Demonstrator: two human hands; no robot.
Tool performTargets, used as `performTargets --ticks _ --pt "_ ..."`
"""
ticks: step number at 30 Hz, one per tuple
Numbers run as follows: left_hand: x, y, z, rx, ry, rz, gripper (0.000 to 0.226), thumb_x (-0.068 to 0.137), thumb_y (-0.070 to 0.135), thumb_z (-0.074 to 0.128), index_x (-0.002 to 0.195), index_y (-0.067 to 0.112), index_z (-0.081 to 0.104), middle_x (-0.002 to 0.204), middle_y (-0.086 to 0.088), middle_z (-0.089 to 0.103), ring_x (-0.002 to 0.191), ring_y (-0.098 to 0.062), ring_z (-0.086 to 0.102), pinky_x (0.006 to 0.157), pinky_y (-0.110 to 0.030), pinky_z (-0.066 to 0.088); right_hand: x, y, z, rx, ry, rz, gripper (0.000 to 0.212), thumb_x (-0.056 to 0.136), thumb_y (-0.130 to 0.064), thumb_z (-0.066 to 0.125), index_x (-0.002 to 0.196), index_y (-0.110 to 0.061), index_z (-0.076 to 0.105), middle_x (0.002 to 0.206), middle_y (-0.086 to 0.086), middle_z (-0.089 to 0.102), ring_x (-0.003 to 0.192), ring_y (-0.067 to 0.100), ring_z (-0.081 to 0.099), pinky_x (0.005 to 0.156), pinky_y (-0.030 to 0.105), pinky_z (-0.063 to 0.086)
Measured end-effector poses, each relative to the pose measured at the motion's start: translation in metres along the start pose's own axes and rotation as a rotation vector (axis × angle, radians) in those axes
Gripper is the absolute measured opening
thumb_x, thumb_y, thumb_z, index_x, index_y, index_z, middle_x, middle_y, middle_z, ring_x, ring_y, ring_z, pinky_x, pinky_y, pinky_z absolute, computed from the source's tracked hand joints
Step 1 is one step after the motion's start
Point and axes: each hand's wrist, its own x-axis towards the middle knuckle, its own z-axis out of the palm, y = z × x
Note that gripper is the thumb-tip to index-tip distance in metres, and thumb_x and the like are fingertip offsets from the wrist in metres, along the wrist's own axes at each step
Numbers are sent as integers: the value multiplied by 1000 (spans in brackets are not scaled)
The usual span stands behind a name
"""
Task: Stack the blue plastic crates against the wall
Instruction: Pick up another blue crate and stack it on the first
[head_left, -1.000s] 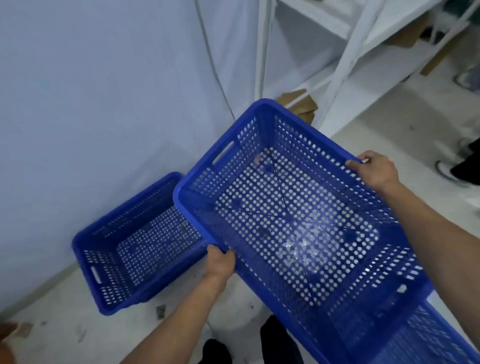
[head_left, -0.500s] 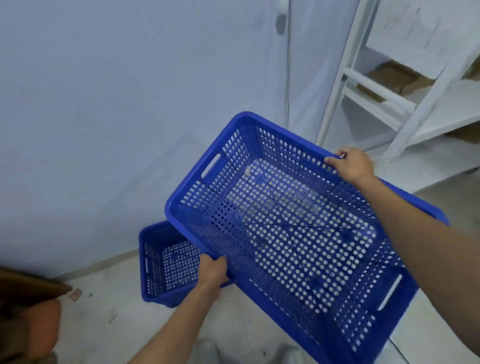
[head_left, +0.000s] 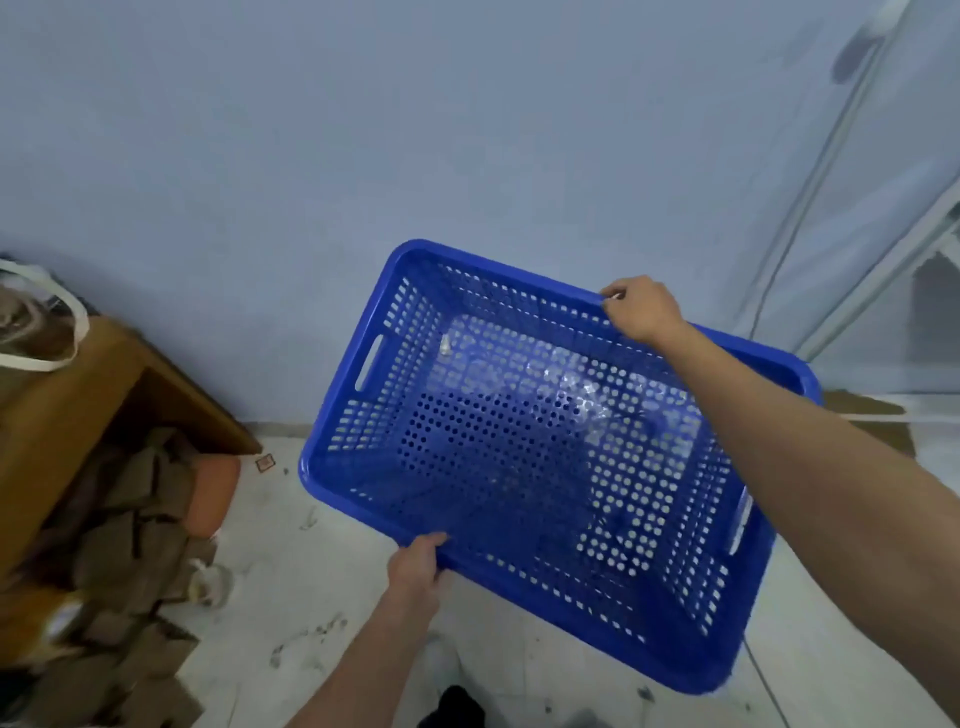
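I hold a blue perforated plastic crate (head_left: 524, 447) in the air, open side toward me, in front of the pale blue wall (head_left: 363, 156). My left hand (head_left: 415, 564) grips its near long rim. My right hand (head_left: 641, 306) grips the far long rim. The crate is tilted, its left end higher against the wall. A dark shape shows through the holes of its floor; the second crate on the floor is hidden behind it.
A brown cardboard box (head_left: 78, 415) with a white strap and a heap of cardboard scraps (head_left: 119, 571) fill the left side. A white shelf frame (head_left: 883, 270) and a cable run down the wall at right. The white floor (head_left: 311, 597) is scuffed.
The view has swung left and down: the shelf slid to the right edge, the cardboard box came into sight, and the held crate now covers the floor crate. Both hands kept their grips.
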Motion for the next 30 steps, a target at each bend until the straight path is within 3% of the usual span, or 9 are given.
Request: performTargets --ticks 3,7,10,12,14,18,25,27,30 --pt "22 7 -19 -87 14 -51 11 90 -4 62 100 0 60 97 -15 64 86 -31 64 93 -49 55 15 -37 36 -63 -62 -59 31 93 -24 52 118 -16 70 113 11 72 85 25 60 77 30 47" --pt "53 21 -40 -131 5 -127 10 92 -6 58 90 4 58 89 -13 63 77 -28 62 79 -43 55 35 -75 81 -113 -104 -94 32 93 -28 55 119 -16 70 120 10 70 103 29 64 87 34 50" --pt "77 31 -45 -147 -8 -188 12 93 -7 53 93 6 56 90 -12 62 79 -27 61 85 -45 55 56 -93 114 -146 -127 -115 33 91 -28 58 118 -16 70 119 10 70 103 28 64 81 30 47" --pt "90 32 -42 -137 2 -192 15 93 -6 53 98 7 57 94 -11 64 83 -27 63 70 -41 59 71 -101 135 -186 -129 -142 34 90 -29 58 119 -16 70 118 10 70 100 28 64 78 29 46" --pt "102 29 -38 -140 27 -198 15 94 -4 53 97 9 59 95 -10 65 84 -26 64 60 -39 62 85 -104 152 -224 -133 -176 34 91 -29 59 120 -15 69 118 11 68 98 29 62 76 32 47" --pt "127 21 -16 -219 13 -245 16 95 -5 51 94 9 59 94 -11 66 85 -28 65 67 -41 62 124 -98 178 -293 -176 -212 36 91 -31 59 122 -14 67 114 14 68 89 27 59 73 34 49" --pt "183 10 24 -258 136 -290 12 95 -3 55 104 4 59 92 -12 66 80 -27 65 44 -30 58 191 -60 234 -304 -299 -241 39 90 -29 60 124 -11 62 123 16 63 106 33 59 79 38 49" --pt "197 4 33 -265 161 -285 17 95 -3 55 110 2 58 93 -12 66 81 -27 64 50 -33 59 205 -48 247 -323 -343 -248 43 89 -31 61 127 -12 57 126 17 58 111 34 54 80 38 45" --pt "211 -7 44 -248 159 -266 26 95 -1 56 120 1 58 101 -14 67 88 -29 65 72 -41 56 220 -33 265 -330 -417 -261 49 89 -32 62 133 -16 46 130 18 50 120 35 45 84 40 41"
